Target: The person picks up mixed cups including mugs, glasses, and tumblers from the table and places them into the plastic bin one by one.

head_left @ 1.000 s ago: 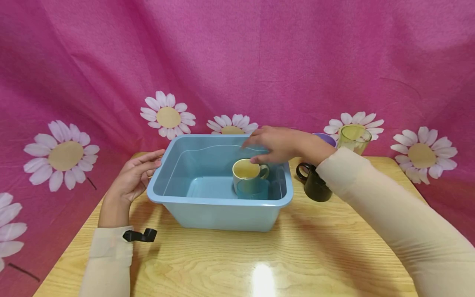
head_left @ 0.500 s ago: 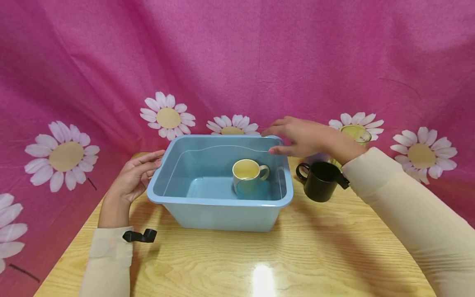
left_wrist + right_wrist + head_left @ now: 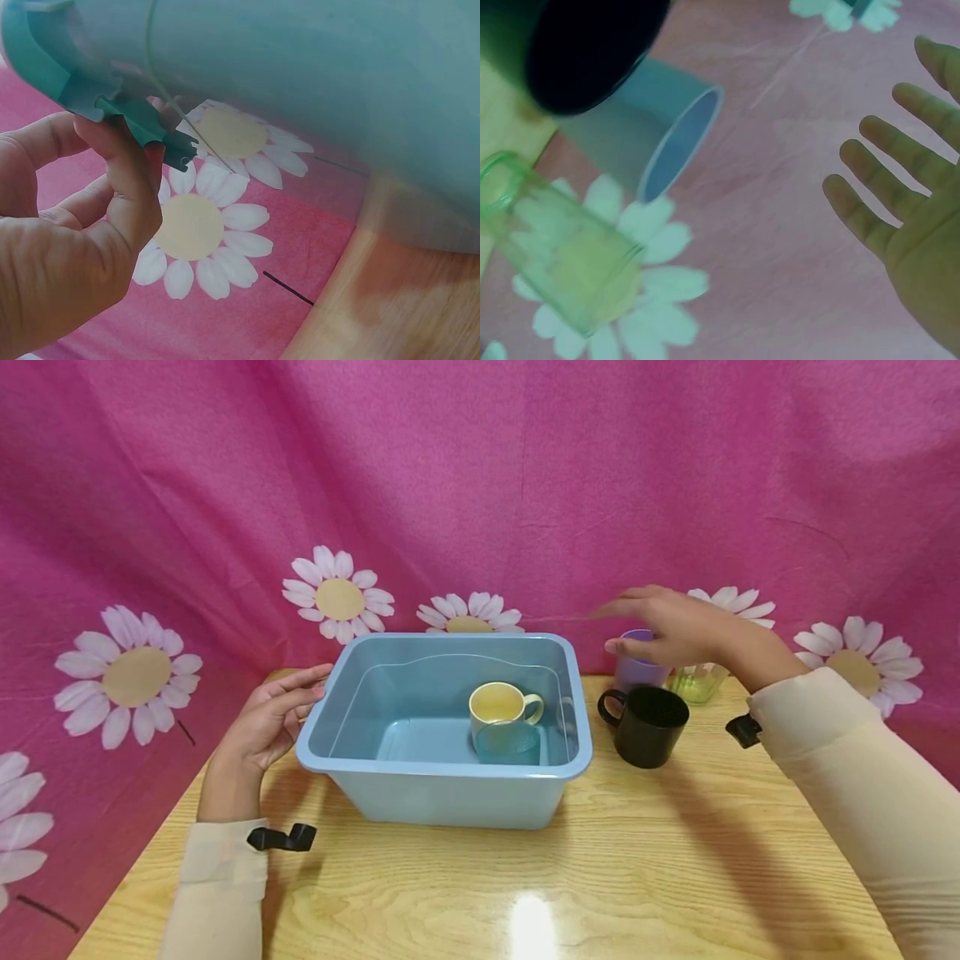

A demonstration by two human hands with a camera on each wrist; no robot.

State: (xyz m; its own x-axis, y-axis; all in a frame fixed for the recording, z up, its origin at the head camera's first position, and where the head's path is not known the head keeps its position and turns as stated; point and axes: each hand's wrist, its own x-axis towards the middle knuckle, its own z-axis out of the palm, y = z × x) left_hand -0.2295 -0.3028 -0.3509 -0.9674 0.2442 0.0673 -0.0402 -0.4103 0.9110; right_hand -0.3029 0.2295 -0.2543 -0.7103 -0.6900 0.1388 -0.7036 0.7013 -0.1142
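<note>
Left hand [image 3: 262, 720] pinches the left rim of the blue tub [image 3: 450, 799]; well apart from it, I see the right hand [image 3: 675, 628], fingers spread, near the purple cup [image 3: 639, 673] at far right. A black mug [image 3: 647, 739] and yellow-green glass [image 3: 697, 686] stand by that cup. Inside the tub, rightward, I spot a yellow mug [image 3: 487, 714] behind a bluish glass [image 3: 517, 747].

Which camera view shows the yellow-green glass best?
The right wrist view: the yellow-green glass appears nearly whole there, uncovered. The head view shows mainly its base, below the right hand; the left wrist view, none.
</note>
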